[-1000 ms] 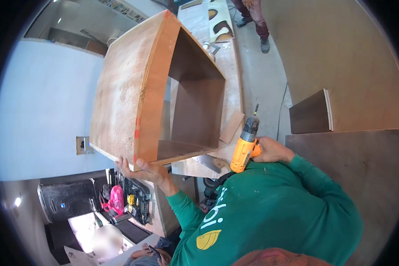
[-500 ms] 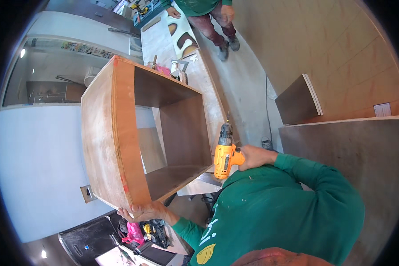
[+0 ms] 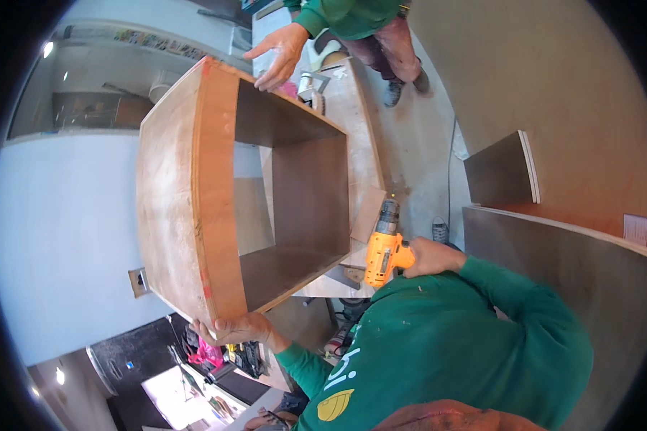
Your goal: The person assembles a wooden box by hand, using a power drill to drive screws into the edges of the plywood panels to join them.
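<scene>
A wooden cabinet box [image 3: 217, 187], open in front with dark inner panels, stands on a workbench. My left hand [image 3: 241, 329] grips its lower left corner, fingers under and against the edge and thumb toward the front. In my right hand [image 3: 433, 256] is a yellow cordless drill [image 3: 385, 257], held close to my body just right of the box, its chuck and bit pointing away from me and touching nothing. Across the bench a co-worker's hand [image 3: 282, 56], fingers spread, is at the top far edge of the box; whether it touches is unclear.
On the workbench [image 3: 359, 108] behind the box are a white bottle [image 3: 305, 86] and a small wood piece [image 3: 367, 214]. Dark boards [image 3: 502, 172] lean at right. A cable [image 3: 451, 154] runs along the floor near the co-worker's shoes. Tools and a pink bag [image 3: 207, 355] lie lower left.
The co-worker has come nearer and stretched a hand to the box's far edge. My view has shifted slightly; both my hands keep their holds on the box and the drill.
</scene>
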Motion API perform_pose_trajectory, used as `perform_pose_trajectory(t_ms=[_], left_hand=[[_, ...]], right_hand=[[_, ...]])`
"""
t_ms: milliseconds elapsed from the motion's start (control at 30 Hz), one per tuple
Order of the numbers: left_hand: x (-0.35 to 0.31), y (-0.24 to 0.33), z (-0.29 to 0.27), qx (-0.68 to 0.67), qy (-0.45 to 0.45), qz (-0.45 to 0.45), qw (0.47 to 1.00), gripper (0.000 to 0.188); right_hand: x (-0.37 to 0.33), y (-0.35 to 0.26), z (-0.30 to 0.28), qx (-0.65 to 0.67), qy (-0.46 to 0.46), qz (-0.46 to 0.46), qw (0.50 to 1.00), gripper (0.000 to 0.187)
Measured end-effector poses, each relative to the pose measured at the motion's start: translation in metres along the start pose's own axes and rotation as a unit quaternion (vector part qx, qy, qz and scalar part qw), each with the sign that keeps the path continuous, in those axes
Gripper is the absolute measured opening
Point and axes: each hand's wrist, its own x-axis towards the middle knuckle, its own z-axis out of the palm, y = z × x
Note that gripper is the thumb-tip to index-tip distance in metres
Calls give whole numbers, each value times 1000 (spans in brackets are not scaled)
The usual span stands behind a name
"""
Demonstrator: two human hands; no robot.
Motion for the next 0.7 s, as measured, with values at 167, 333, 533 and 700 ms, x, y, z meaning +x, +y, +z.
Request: perform_pose_trajectory(t_ms=[167, 333, 533, 700], left_hand=[[2, 4, 4, -27, 3, -7, 1000, 62], [-1, 4, 6, -69, 20, -7, 997, 57], [2, 0, 3, -86, 8, -1, 996, 53], [0, -9, 1, -80, 3, 13, 997, 55]], right_hand=[[2, 8, 1, -15, 15, -12, 1000, 33], [-8, -11, 1, -4, 47, -51, 998, 37], [-12, -16, 3, -89, 26, -25, 995, 38], [-18, -21, 27, -108, 36, -68, 991, 41]])
